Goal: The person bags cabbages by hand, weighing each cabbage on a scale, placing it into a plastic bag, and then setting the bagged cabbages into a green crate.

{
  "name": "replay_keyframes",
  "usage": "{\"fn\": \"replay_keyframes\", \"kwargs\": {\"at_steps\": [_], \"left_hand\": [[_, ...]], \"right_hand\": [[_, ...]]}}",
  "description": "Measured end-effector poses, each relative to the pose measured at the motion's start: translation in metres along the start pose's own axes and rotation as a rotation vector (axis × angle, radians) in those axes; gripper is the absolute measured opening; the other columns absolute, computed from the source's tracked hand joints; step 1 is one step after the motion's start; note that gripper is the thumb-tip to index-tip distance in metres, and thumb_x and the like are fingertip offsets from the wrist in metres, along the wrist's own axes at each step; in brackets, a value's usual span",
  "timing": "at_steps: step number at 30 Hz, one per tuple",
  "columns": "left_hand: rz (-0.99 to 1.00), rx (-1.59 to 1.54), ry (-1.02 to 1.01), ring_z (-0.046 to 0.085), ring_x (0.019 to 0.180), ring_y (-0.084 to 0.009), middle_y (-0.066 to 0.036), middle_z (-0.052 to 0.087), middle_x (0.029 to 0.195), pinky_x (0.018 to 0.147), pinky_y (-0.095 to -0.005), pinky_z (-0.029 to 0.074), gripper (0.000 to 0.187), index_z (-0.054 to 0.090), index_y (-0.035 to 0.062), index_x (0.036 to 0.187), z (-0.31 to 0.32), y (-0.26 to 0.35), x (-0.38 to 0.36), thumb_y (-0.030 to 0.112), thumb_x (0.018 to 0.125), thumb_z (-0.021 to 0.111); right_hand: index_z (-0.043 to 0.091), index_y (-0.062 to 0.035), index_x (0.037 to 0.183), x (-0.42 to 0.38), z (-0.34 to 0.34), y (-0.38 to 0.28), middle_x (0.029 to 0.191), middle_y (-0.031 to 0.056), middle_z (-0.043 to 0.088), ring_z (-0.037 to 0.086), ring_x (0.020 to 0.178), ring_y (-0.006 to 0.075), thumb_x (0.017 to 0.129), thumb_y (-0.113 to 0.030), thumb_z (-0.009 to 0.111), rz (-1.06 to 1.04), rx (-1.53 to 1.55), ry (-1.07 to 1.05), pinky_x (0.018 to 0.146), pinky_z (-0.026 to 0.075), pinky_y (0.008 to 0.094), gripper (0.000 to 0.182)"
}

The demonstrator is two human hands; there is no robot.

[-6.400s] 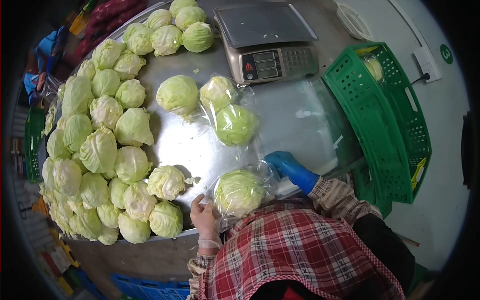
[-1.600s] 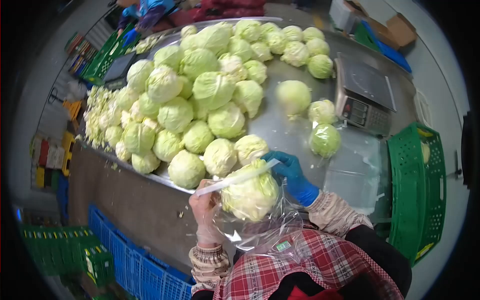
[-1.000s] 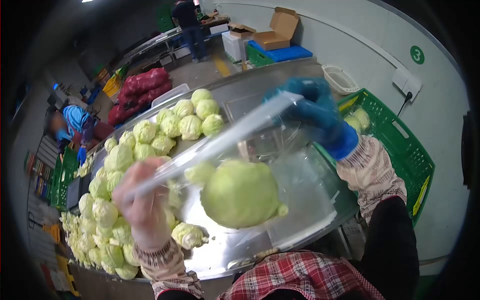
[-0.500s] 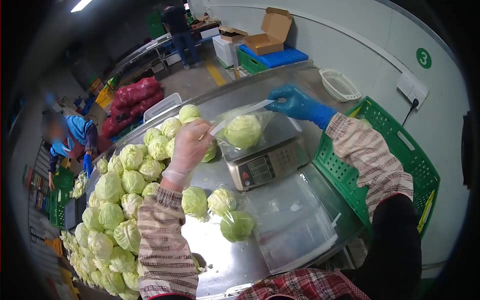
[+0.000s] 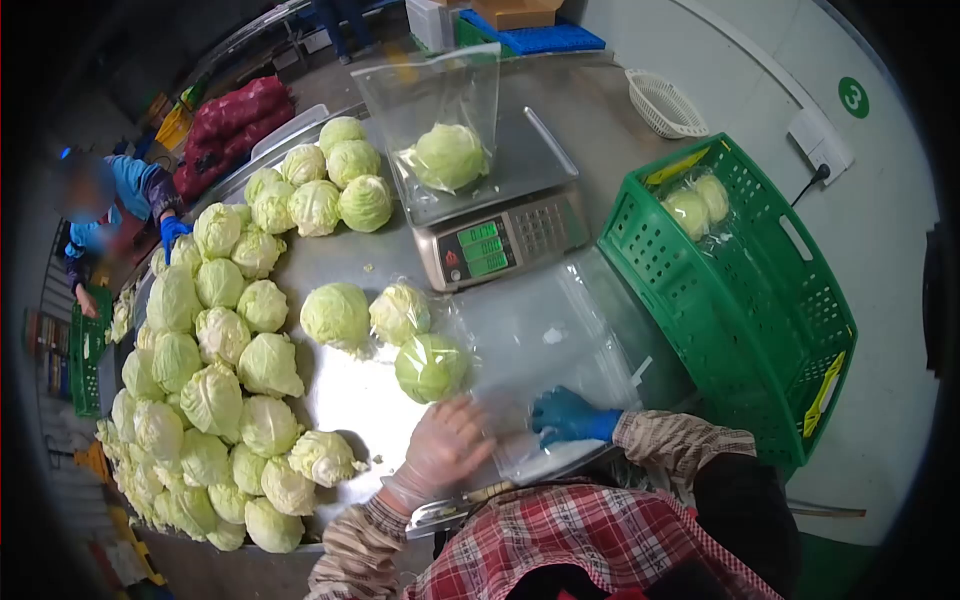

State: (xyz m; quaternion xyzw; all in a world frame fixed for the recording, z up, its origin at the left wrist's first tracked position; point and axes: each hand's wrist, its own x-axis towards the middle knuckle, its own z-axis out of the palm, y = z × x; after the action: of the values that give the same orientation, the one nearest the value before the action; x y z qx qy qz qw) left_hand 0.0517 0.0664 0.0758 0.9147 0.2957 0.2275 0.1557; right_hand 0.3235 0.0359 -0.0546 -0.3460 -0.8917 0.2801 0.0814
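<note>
My left hand [image 5: 450, 440], in a clear glove and blurred by motion, is above the table's front edge, its fingers loosely bent with nothing seen in them. In a blue glove, my right hand [image 5: 570, 415] rests fingers apart on a stack of clear plastic bags [image 5: 535, 330]. A bagged cabbage [image 5: 448, 158] sits on the scale [image 5: 500, 235], its bag standing up; the scale's green display is lit. Just beyond my left hand are a wrapped green cabbage [image 5: 430, 367], another wrapped cabbage [image 5: 399, 312] and a bare-looking cabbage [image 5: 335, 316].
A large pile of cabbages [image 5: 212, 400] covers the table's left side. At the right, a green crate [image 5: 690, 330] holds wrapped cabbages [image 5: 697, 205]. A white basket [image 5: 665, 103] stands at the back. Across the table, a person in blue sleeves [image 5: 140, 190] reaches toward the pile.
Both hands have let go of the bag and come down toward the table's front edge. The bagged cabbage rests on the scale. The view has tilted downward.
</note>
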Motion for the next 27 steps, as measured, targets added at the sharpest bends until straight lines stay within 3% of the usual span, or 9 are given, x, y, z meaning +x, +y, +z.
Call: {"fn": "replay_keyframes", "kwargs": {"at_steps": [5, 7, 9, 13, 16, 18, 21, 24, 27], "left_hand": [[-0.116, 0.016, -0.097, 0.054, 0.104, -0.0288, -0.01, 0.058, 0.109, 0.086, -0.0394, 0.043, 0.036, 0.058, 0.0054, 0.104, 0.01, 0.028, -0.042, 0.02, 0.073, 0.068], [-0.14, 0.027, -0.098, 0.054, 0.104, -0.0295, -0.01, 0.058, 0.109, 0.086, -0.0395, 0.043, 0.039, 0.057, 0.0045, 0.107, 0.015, 0.032, -0.051, 0.02, 0.073, 0.067], [-0.153, 0.046, -0.095, 0.053, 0.104, -0.0303, -0.011, 0.057, 0.11, 0.086, -0.0395, 0.043, 0.041, 0.055, 0.0037, 0.109, 0.018, 0.033, -0.058, 0.019, 0.072, 0.067], [-0.205, 0.058, -0.132, 0.051, 0.109, -0.029, -0.01, 0.056, 0.115, 0.089, -0.0388, 0.042, 0.045, 0.054, 0.0054, 0.115, 0.019, 0.04, -0.067, 0.018, 0.074, 0.066], [-0.178, 0.172, -0.173, 0.045, 0.117, -0.0316, -0.012, 0.048, 0.127, 0.094, -0.0427, 0.039, 0.059, 0.047, 0.0077, 0.125, 0.006, 0.048, -0.051, 0.021, 0.071, 0.068], [-0.162, 0.234, -0.184, 0.043, 0.119, -0.0323, -0.012, 0.046, 0.129, 0.095, -0.0443, 0.038, 0.063, 0.046, 0.0095, 0.127, -0.004, 0.059, -0.026, 0.021, 0.07, 0.069], [-0.017, 0.286, -0.104, 0.041, 0.121, -0.0321, -0.011, 0.045, 0.131, 0.098, -0.0463, 0.036, 0.049, 0.054, 0.0123, 0.115, -0.013, 0.067, 0.007, 0.02, 0.07, 0.069], [0.189, 0.307, -0.06, 0.042, 0.122, -0.03, -0.007, 0.049, 0.126, 0.1, -0.0464, 0.035, 0.017, 0.058, 0.0108, 0.085, -0.021, 0.066, 0.023, 0.017, 0.072, 0.067], [0.259, 0.233, -0.063, 0.044, 0.12, -0.0281, -0.007, 0.051, 0.123, 0.101, -0.0463, 0.034, 0.013, 0.058, 0.0107, 0.081, -0.038, 0.074, 0.033, 0.018, 0.072, 0.065]], "right_hand": [[0.063, -0.0169, 0.084, 0.006, 0.005, 0.022, 0.093, 0.0036, 0.058, 0.055, 0.084, 0.0267, 0.069, -0.033, 0.072, 0.111, 0.3, -0.106, 0.073, 0.041, 0.0398, 0.023], [0.061, -0.0159, 0.069, 0.007, -0.01, -0.002, 0.079, -0.0003, 0.058, 0.055, 0.083, 0.0226, 0.065, -0.034, 0.074, -0.022, 0.001, 0.158, 0.073, 0.04, 0.0375, 0.022], [0.062, -0.0156, 0.068, 0.008, 0.001, 0.002, 0.078, 0.0011, 0.058, 0.055, 0.083, 0.0211, 0.064, -0.035, 0.075, -0.078, -0.109, 0.108, 0.074, 0.04, 0.0376, 0.024], [0.062, -0.0059, 0.072, 0.018, -0.006, 0.017, 0.07, 0.0121, 0.059, 0.056, 0.064, 0.028, 0.072, -0.029, 0.072, 0.128, 0.416, 0.045, 0.062, 0.044, 0.0376, 0.025], [0.061, -0.0017, 0.074, 0.028, -0.065, 0.001, 0.066, 0.0083, 0.059, 0.053, 0.06, 0.0159, 0.078, -0.026, 0.07, 0.156, 0.573, -0.022, 0.062, 0.044, 0.0316, 0.026], [0.062, -0.0015, 0.076, 0.038, -0.102, -0.009, 0.07, 0.0066, 0.06, 0.054, 0.063, 0.0141, 0.08, -0.022, 0.069, 0.17, 0.64, -0.101, 0.064, 0.045, 0.0292, 0.022], [0.062, -0.0002, 0.081, 0.051, -0.147, -0.029, 0.074, 0.0056, 0.063, 0.057, 0.068, 0.0113, 0.084, -0.017, 0.063, 0.168, 0.826, -0.202, 0.067, 0.047, 0.0256, 0.017], [0.061, -0.0001, 0.081, 0.064, -0.168, -0.034, 0.07, 0.0052, 0.061, 0.056, 0.065, 0.0106, 0.086, -0.018, 0.061, 0.093, 0.809, -0.235, 0.063, 0.047, 0.0251, 0.019], [0.061, -0.0003, 0.079, 0.074, -0.176, -0.039, 0.065, 0.0031, 0.058, 0.055, 0.061, 0.0092, 0.087, -0.019, 0.061, 0.062, 0.812, -0.226, 0.059, 0.046, 0.0236, 0.021]]}}
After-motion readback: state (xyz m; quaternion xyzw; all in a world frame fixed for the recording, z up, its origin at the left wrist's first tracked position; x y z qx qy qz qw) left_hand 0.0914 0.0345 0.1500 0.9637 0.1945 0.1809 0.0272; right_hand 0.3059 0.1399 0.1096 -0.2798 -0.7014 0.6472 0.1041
